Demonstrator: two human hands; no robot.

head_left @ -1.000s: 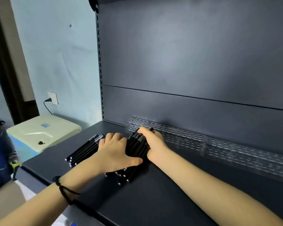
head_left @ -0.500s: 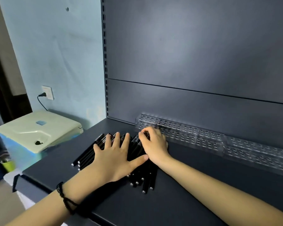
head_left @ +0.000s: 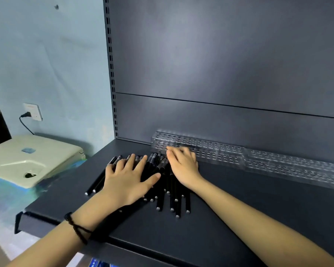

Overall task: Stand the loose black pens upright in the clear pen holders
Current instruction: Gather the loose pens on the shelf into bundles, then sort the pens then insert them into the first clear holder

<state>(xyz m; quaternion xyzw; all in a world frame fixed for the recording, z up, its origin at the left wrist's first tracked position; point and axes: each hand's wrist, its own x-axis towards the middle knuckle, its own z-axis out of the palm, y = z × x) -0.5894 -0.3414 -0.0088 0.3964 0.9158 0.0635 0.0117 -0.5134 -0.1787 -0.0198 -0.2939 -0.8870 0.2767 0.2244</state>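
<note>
Several loose black pens (head_left: pixel 171 197) lie flat in a spread pile on the dark shelf (head_left: pixel 229 218), their tips toward me. My left hand (head_left: pixel 128 179) rests flat on the left part of the pile, fingers apart, holding nothing. My right hand (head_left: pixel 183 164) lies on the right part of the pile, fingers pointing at the left end of the clear pen holders (head_left: pixel 229 153). These perforated clear holders run in a row along the shelf's back wall to the right, with no pens standing in them.
The shelf's dark back panel (head_left: pixel 220 74) rises behind the holders. The shelf's front edge (head_left: pixel 66 222) is near my left wrist. Left of the shelf stand a cream-coloured appliance (head_left: pixel 31 158) and a wall socket (head_left: pixel 33 111) with a cable.
Both hands have gone from cupping the pens in a bundle to lying flat on them. The pile has spread out wider on the shelf.
</note>
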